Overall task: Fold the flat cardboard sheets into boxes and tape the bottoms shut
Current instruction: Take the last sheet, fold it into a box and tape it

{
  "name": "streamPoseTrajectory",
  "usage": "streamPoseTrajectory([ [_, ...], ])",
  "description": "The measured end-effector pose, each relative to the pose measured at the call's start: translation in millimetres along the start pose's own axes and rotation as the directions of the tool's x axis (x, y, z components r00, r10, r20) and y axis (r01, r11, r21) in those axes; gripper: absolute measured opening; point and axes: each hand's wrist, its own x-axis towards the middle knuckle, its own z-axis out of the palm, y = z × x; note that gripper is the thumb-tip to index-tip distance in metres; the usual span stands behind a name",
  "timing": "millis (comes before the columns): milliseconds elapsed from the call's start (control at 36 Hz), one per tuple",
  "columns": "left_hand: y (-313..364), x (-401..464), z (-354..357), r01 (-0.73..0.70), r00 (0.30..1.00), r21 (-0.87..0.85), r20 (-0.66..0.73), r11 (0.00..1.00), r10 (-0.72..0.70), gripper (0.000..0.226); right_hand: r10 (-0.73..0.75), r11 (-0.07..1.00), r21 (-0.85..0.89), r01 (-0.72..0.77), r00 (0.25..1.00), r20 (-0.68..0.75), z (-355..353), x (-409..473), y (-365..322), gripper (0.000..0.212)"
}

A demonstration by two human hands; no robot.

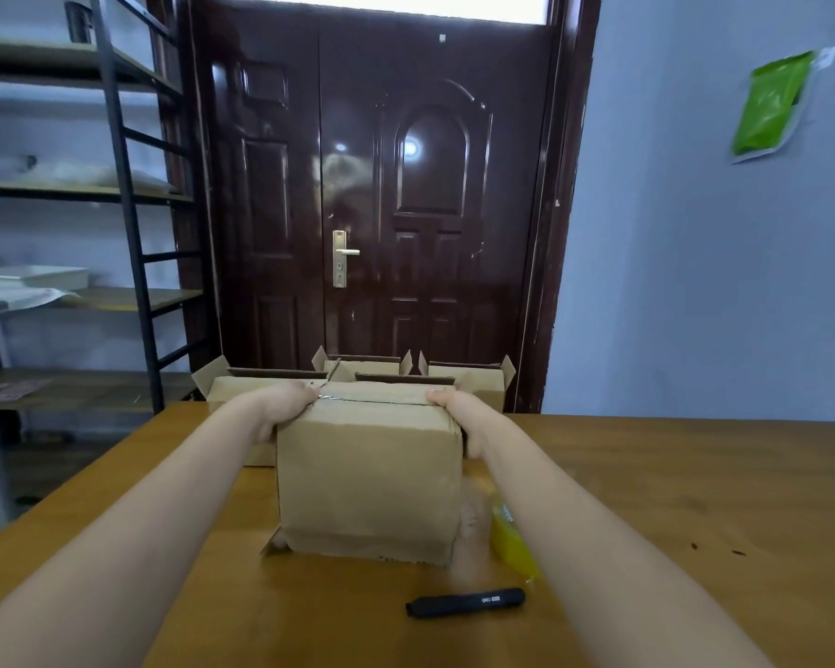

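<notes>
Both hands grip a closed cardboard box (367, 474), flaps seamed on top.

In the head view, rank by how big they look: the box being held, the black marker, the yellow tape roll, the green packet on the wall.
1. Held box, clearly largest.
2. Green packet, though it is farther away.
3. Black marker and yellow tape roll: similar, and the roll is partly hidden by the right arm, so unranked.
</notes>
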Motion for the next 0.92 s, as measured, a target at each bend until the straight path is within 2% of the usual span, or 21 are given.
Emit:
streamPoseTrajectory([
  [56, 1.8, -3.2, 2.3, -0.005, 1.000, 0.013, -0.017, 1.000, 0.005, 0.032, 0.011, 1.000, -0.004, -0.011, 1.000, 0.016, -0.9, -2.0, 0.9, 0.022],
  [167, 6.3, -4.6, 0.2, -0.019, 0.998, 0.026, -0.057, 0.999, 0.021, 0.019, 0.027, 0.999, -0.027, -0.027, 1.000, 0.011, -6.6, -10.6, -5.1, 0.021],
  [250, 13.9, -4.0, -2.2, -0.044, 0.992, 0.008, -0.122, 0.999, 0.044, 0.012, 0.010, 1.000, 0.020, -0.010, 1.000, 0.022, -17.9, -18.2, -11.8, 0.022],
  [361, 32.3, -7.3, -3.5, -0.111, 0.966, -0.023, -0.238, 0.994, 0.102, 0.035, -0.075, 0.989, 0.132, 0.067, 0.995, 0.058, -32.0, -31.3, -27.0, 0.030],
  [556, 73.3, -10.8, -7.3, -0.280, 0.904, -0.143, -0.372, 0.949, 0.211, 0.067, -0.385, 0.899, 0.213, 0.384, 0.922, -0.036, -55.2, -54.7, -57.9, 0.044],
  [667, 92.8, -28.3, 0.2, -0.410, 0.871, -0.231, -0.388, 0.882, 0.303, 0.051, -0.521, 0.817, 0.241, 0.524, 0.850, -0.082, -66.6, -64.6, -68.5, 0.041],
  [750, 99.0, -33.9, 4.7, -0.496, 0.832, -0.260, -0.416, 0.829, 0.368, 0.034, -0.543, 0.815, 0.188, 0.549, 0.835, -0.085, -68.8, -71.5, -73.1, 0.043],
  [833, 102.3, -38.8, 15.4, -0.587, 0.780, -0.277, -0.445, 0.761, 0.440, 0.024, -0.558, 0.819, 0.112, 0.562, 0.827, -0.070, -75.5, -71.6, -75.6, 0.061],
  [917, 99.5, -37.4, 30.1, -0.686, 0.706, -0.264, -0.466, 0.678, 0.533, 0.015, -0.579, 0.810, 0.062, 0.583, 0.812, -0.071, -82.5, -73.3, -76.8, 0.058],
])
